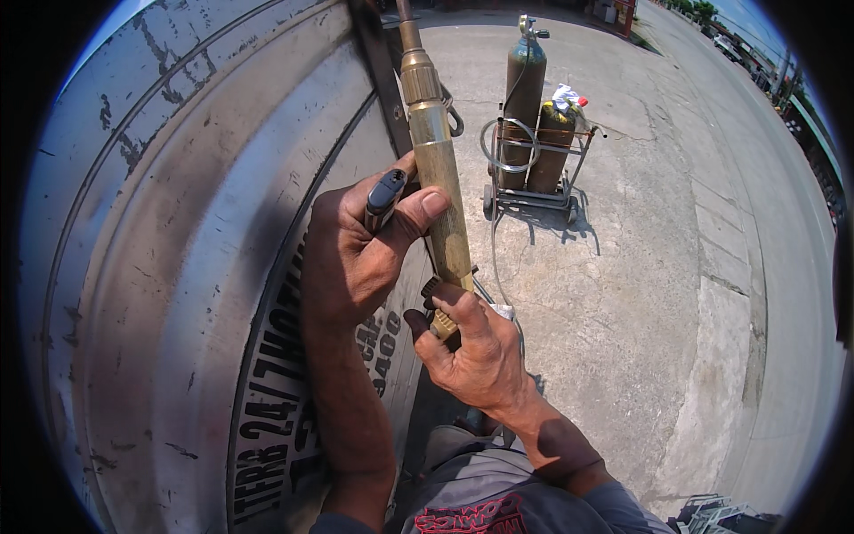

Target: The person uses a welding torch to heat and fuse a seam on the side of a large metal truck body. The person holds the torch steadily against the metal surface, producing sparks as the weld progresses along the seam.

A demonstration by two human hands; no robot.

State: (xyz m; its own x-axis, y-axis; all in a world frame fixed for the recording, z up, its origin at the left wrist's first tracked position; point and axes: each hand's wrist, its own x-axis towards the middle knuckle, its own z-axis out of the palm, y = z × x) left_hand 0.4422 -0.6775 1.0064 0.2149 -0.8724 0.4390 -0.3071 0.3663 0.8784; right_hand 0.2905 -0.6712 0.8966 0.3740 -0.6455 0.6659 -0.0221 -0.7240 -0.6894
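Brass gas torch [447,227] is right of the metal panel [196,222]. Left hand [351,254]: grip closed on it and apparent lighter [383,200]. Right hand [485,356]: grip curled round its near end. Judged risks: knocked valve knob [443,326] releasing gas; slackened left grip dropping lighter.

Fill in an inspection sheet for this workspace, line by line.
Surface: concrete ground, sunlit, with cracks; upright metal panel at left, paint worn.
Job's things: brass torch, held aslant; a small dark lighter-like object beside it.
Clutter: pale metal pieces at the lower right edge; white cloth atop the shorter cylinder.
Grips: left grip holds the dark object, thumb on the torch; right grip closes around the torch's lower end.
Cables: pale hose coil on the trolley; electrical cables, nothing seen.
Surroundings: taller cylinder on the trolley; road at right.
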